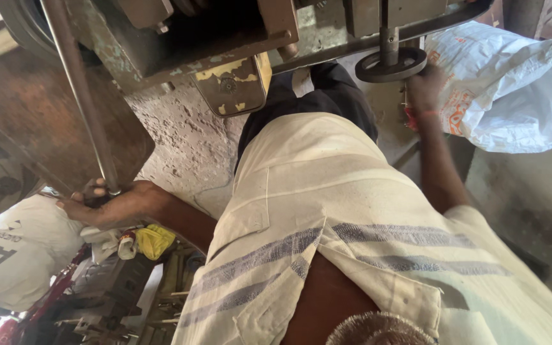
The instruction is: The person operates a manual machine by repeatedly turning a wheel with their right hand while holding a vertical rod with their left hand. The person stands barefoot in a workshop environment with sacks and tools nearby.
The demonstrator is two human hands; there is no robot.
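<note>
I look down my own cream shirt with grey stripes (327, 211) and dark trousers (327, 89). My left hand (107, 204) is stretched out to the left, its fingers closed around the lower end of a long grey steel rod (78, 83) that slants up to the machine. My right hand (424, 89) reaches forward on the right and grips the rim of a small dark handwheel (391, 64) on a vertical spindle. That hand is somewhat blurred.
A worn metal machine body (180, 38) with peeling green and yellow paint overhangs the top. White woven sacks lie at the right (512, 83) and lower left (14, 255). A yellow cloth (154, 241) and metal clutter (110, 294) sit below my left arm, on a rough concrete floor (186, 147).
</note>
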